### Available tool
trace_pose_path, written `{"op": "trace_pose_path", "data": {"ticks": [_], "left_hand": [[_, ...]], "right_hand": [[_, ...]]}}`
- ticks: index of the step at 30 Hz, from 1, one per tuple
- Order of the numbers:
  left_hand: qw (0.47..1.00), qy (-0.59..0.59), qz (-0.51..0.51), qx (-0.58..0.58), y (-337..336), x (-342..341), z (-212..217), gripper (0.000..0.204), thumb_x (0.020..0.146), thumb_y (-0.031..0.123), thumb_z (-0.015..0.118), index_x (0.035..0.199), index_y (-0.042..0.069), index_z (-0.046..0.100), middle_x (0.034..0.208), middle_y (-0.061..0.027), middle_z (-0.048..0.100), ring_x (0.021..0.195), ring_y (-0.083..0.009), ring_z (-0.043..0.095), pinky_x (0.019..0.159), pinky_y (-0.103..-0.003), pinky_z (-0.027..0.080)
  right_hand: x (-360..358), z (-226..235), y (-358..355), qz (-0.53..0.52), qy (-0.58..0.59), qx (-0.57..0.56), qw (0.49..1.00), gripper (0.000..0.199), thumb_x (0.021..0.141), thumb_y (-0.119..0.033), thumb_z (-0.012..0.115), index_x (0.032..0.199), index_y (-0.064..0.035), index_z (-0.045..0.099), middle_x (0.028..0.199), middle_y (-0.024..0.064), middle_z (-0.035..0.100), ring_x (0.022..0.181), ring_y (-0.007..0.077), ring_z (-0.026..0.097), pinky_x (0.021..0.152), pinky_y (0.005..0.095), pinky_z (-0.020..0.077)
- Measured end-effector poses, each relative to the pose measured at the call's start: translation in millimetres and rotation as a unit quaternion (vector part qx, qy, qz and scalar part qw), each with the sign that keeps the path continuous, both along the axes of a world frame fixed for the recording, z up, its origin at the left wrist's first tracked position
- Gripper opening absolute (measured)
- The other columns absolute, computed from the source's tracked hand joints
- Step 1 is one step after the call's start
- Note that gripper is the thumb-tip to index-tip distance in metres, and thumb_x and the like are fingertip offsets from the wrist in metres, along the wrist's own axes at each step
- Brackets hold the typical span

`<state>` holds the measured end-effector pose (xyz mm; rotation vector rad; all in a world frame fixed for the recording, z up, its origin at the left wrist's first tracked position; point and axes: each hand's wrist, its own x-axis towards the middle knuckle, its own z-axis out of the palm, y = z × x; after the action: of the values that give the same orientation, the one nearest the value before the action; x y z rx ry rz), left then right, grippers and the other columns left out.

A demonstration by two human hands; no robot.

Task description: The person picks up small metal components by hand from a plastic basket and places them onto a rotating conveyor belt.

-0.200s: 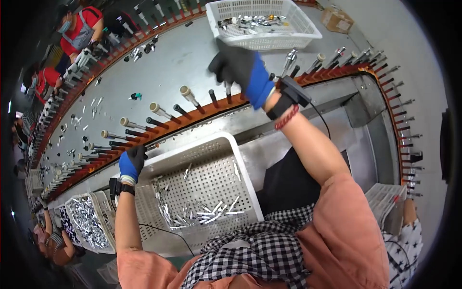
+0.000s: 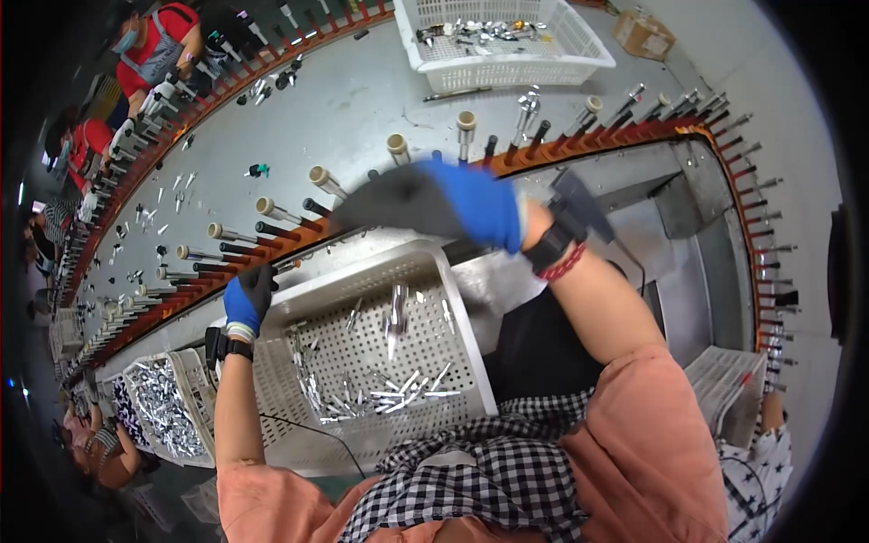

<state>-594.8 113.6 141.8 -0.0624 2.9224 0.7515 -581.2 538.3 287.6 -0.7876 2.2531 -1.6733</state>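
Over the near edge of the desk (image 2: 362, 100), your right hand (image 2: 444, 204) was a blur in its blue and dark glove, fingers (image 2: 380, 206) stretched out flat toward the row of pegs (image 2: 272, 213); whether they pinched anything I could not tell. Your left hand (image 2: 246, 297), gloved the same, had its fingers curled over the rim of the white perforated tray (image 2: 457, 317) in front of you, gripping that rim.

Inside the tray lay the small metal parts (image 2: 380, 394), heaped loosely toward your side, a few scattered higher up. Just beyond the tray ran the orange rail (image 2: 634, 136) with its upright pegs, some capped with pale sleeves (image 2: 466, 122).

With that hand moving so fast so close to the pegs, you risked knocking a sleeve off or snagging the glove on a peg tip. Pulling on the tray rim could also have tipped it and spilled the loose parts.

Farther out, a white basket (image 2: 507, 54) of metal pieces stood on the grey desk, and a small brown cardboard box (image 2: 643, 34) sat beside it to the right. Another tray (image 2: 167, 412) of shiny parts sat to your left. No label showed clearly enough to describe.
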Motion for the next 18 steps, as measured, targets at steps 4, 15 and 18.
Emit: {"op": "trace_pose_path", "data": {"ticks": [4, 15, 18], "left_hand": [[1.000, 0.002, 0.009, 0.005, 1, -2, 2, 0.043, 0.101, 0.041, 0.057, 0.103, 0.005, 0.081, 0.081, -0.0148, 0.078, 0.078, -0.0266, 0.076, 0.074, -0.036, 0.055], [1.000, 0.012, 0.003, -0.002, 0, 4, -8, 0.046, 0.100, 0.045, 0.056, 0.101, 0.006, 0.081, 0.081, -0.0143, 0.077, 0.082, -0.0302, 0.076, 0.078, -0.038, 0.055], [1.000, 0.001, -0.002, 0.002, 0, 9, -6, 0.046, 0.100, 0.044, 0.056, 0.103, 0.006, 0.081, 0.082, -0.0136, 0.078, 0.083, -0.0298, 0.076, 0.079, -0.038, 0.055]], "right_hand": [[-64, -4, 100, -0.281, 0.364, 0.021, 0.888, 0.035, 0.112, -0.023, 0.045, 0.128, -0.0040, 0.070, 0.120, 0.0122, 0.076, 0.114, 0.0232, 0.073, 0.107, 0.0361, 0.0547], [29, 26, -7, -0.023, -0.010, 0.013, 1.000, 0.035, 0.101, -0.035, 0.072, 0.102, -0.0010, 0.080, 0.086, 0.0068, 0.079, 0.066, 0.0143, 0.068, 0.068, 0.0319, 0.0573], [32, -7, -2, 0.002, 0.183, -0.027, 0.983, 0.033, 0.100, -0.024, 0.069, 0.126, -0.0051, 0.073, 0.115, 0.0151, 0.077, 0.090, 0.0227, 0.073, 0.084, 0.0365, 0.0572]]}}
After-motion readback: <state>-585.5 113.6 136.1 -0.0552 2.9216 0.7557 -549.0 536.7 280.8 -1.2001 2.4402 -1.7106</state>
